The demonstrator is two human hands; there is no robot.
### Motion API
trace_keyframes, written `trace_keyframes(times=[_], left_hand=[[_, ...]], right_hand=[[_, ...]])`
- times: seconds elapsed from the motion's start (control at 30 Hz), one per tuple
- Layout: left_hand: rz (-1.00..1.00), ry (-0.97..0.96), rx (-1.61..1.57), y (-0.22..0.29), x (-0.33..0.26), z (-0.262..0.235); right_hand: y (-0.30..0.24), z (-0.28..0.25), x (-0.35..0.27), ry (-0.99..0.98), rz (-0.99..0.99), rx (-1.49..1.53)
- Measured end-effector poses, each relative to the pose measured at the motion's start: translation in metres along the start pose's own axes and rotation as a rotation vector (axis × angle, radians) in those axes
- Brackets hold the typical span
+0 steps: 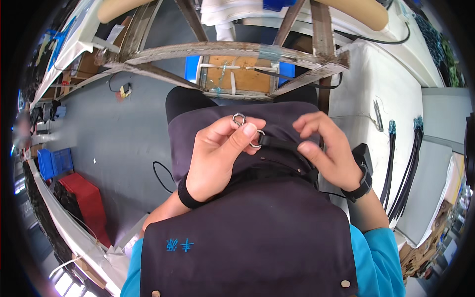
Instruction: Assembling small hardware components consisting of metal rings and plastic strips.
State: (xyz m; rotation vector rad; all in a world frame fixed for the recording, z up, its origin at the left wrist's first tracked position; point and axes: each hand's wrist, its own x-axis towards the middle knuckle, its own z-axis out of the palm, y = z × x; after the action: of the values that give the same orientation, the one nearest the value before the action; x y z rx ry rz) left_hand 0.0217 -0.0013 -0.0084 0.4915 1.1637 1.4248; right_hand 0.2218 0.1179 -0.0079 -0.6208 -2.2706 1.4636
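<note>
Above my lap, my left hand (220,148) is closed, its thumb and fingers pinching a small metal ring (239,119). A second silvery ring (257,140), looped through the end of a black strap (279,142), sits against the same fingers. Whether the two metal pieces are joined is hidden by the thumb. The strap runs right across the dark apron (247,222) toward my right hand (330,151). That hand is open, fingers bent and thumb apart, with nothing visible between them. The strap passes close to its thumb; contact is unclear.
To the right, a white-covered surface (354,79) bears small metal snips (378,116) and black strap bundles (404,168) with teal ends. Ahead stands a worn frame (198,49). A red box (84,203) and blue bin (54,163) are at left.
</note>
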Motion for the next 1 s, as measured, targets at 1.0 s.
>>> trace_keyframes(times=[1.0], left_hand=[[-0.059, 0.124, -0.057, -0.017, 0.005, 0.026]], right_hand=[[0.004, 0.035, 0.000, 0.448, -0.260, -0.100]])
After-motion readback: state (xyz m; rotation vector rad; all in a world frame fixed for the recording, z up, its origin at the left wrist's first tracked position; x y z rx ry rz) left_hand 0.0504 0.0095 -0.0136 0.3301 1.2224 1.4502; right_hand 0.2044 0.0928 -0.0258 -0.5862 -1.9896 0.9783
